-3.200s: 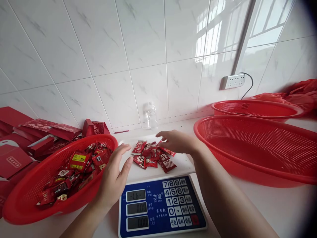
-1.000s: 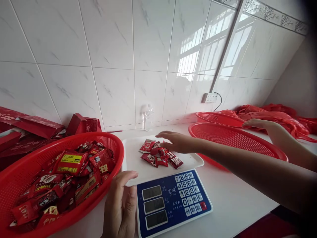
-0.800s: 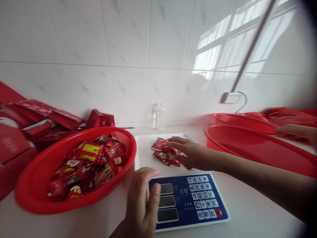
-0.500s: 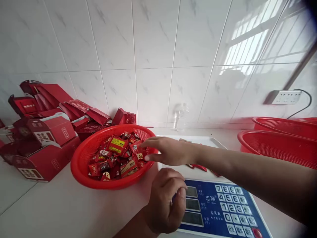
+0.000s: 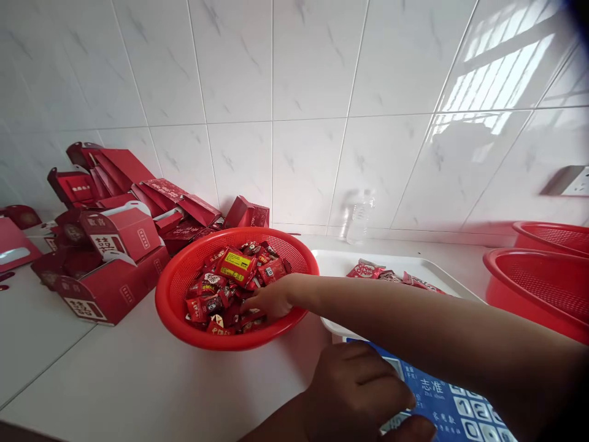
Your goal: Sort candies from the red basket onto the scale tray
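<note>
My right hand [image 5: 269,301] reaches across into a red mesh basket [image 5: 184,319] heaped with red candy packets [image 5: 234,267]. Its fingers curl down among the packets near the basket's front right side. My left hand [image 5: 354,393] is at the bottom, its fingers curled closed over the left corner of the blue scale panel [image 5: 460,411]. A few red packets [image 5: 368,270] lie on the scale's white tray [image 5: 335,264], behind my right forearm.
Folded red gift boxes [image 5: 115,245] are piled at the left against the tiled wall. A clear plastic bottle [image 5: 359,215] stands by the wall. Two large red mesh baskets [image 5: 538,288] sit at the right, with a power strip [image 5: 570,181] above them.
My right hand left the packets on the scale tray and moved left into the candy basket. My left hand curled shut at the scale's corner. The view swung left, and another person's hand is gone from sight.
</note>
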A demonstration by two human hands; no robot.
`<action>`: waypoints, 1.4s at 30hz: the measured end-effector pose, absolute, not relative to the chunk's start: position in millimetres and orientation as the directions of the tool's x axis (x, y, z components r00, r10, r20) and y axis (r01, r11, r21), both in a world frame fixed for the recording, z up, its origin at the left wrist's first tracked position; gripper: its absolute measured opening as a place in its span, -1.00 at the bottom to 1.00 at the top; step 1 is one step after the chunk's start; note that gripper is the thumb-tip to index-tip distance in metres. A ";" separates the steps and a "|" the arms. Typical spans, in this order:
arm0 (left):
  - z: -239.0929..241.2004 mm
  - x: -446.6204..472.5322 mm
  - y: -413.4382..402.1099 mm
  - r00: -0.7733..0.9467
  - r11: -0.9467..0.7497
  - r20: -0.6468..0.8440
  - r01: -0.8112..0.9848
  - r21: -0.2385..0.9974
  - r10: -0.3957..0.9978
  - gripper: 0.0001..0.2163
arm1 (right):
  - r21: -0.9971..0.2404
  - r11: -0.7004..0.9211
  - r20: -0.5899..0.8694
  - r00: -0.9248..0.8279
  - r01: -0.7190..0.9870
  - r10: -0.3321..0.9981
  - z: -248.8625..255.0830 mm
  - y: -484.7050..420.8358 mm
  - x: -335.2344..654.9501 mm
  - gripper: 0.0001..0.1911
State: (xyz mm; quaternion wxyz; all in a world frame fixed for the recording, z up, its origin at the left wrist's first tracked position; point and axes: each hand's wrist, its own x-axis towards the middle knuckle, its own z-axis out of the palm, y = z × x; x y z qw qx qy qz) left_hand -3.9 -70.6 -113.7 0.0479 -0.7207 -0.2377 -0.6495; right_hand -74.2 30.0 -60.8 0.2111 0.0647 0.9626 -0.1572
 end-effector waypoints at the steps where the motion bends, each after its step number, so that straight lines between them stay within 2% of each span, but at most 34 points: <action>1: -113.1 -3.8 -70.9 0.038 -0.884 0.958 0.397 0.246 0.284 -0.74 | -0.271 0.941 -0.411 -0.908 0.202 0.076 -62.4 27.7 -74.2 -0.27; 6: -111.0 -4.9 -73.4 0.048 -0.869 0.940 0.400 0.292 0.338 -0.76 | -0.349 0.908 -0.313 -0.942 0.231 0.120 -62.3 20.2 -71.4 -0.39; 10: -110.9 -7.8 -77.4 0.049 -0.847 0.909 0.387 0.365 0.414 -0.78 | -0.523 0.814 -0.201 -0.964 0.254 0.171 -55.2 31.0 -67.5 -0.36; 13: -109.8 -11.0 -81.3 -0.015 -0.803 0.850 0.318 0.503 0.526 -0.81 | -0.655 0.705 -0.138 -0.960 0.274 0.244 -40.1 42.9 -59.1 -0.32; 15: -108.3 -13.8 -83.5 -0.080 -0.738 0.778 0.267 0.619 0.623 -0.81 | -0.806 0.528 -0.121 -0.948 0.267 0.295 -26.2 48.4 -47.2 -0.36; 17: -107.3 -16.6 -84.6 -0.150 -0.656 0.686 0.204 0.726 0.712 -0.77 | -0.951 0.230 -0.124 -0.937 0.206 0.326 -12.9 51.2 -29.1 -0.45; 19: -107.5 -18.9 -84.1 -0.219 -0.577 0.589 0.125 0.807 0.777 -0.71 | -0.992 -0.038 -0.123 -0.935 0.117 0.332 -3.1 52.1 -5.9 -0.57; 22: -109.4 -20.5 -80.9 -0.331 -0.523 0.491 -0.008 0.852 0.806 -0.68 | -0.983 -0.165 -0.132 -0.934 0.081 0.331 2.5 52.1 33.5 -0.74; 26: -107.7 -18.4 -76.3 -0.486 -0.545 0.416 -0.157 0.823 0.768 -0.84 | -0.961 -0.252 -0.193 -0.933 0.117 0.303 0.1 46.8 82.0 -0.66; 27: -106.1 -17.1 -76.2 -0.504 -0.557 0.415 -0.167 0.813 0.757 -0.80 | -0.953 -0.270 -0.211 -0.940 0.138 0.266 -1.0 43.4 91.7 -0.62; 30: -99.9 -12.7 -78.4 -0.424 -0.538 0.428 -0.180 0.824 0.798 -0.61 | -0.919 -0.290 -0.315 -0.940 0.268 0.131 -3.8 28.6 112.7 -0.58; 32: -96.7 -11.2 -80.6 -0.317 -0.488 0.422 -0.167 0.856 0.849 -0.64 | -0.894 -0.281 -0.387 -0.917 0.348 0.096 -5.9 18.8 120.6 -0.53; 34: -95.6 -12.3 -81.2 -0.279 -0.471 0.425 -0.122 0.874 0.861 -0.73 | -0.899 -0.278 -0.390 -0.906 0.337 0.162 -8.7 13.2 125.6 -0.45; 36: -96.8 -15.4 -80.1 -0.317 -0.489 0.438 -0.100 0.867 0.841 -0.77 | -0.921 -0.284 -0.342 -0.900 0.265 0.269 -12.3 12.9 129.4 -0.41; 39: -100.2 -20.2 -77.0 -0.401 -0.498 0.403 -0.166 0.851 0.822 -0.79 | -0.950 -0.265 -0.272 -0.853 0.165 0.445 -16.7 18.0 134.8 -0.43; 42: -101.4 -21.4 -75.7 -0.438 -0.455 0.322 -0.241 0.857 0.839 -0.78 | -0.989 -0.141 -0.133 -0.742 0.053 0.658 -17.1 20.7 138.8 -0.51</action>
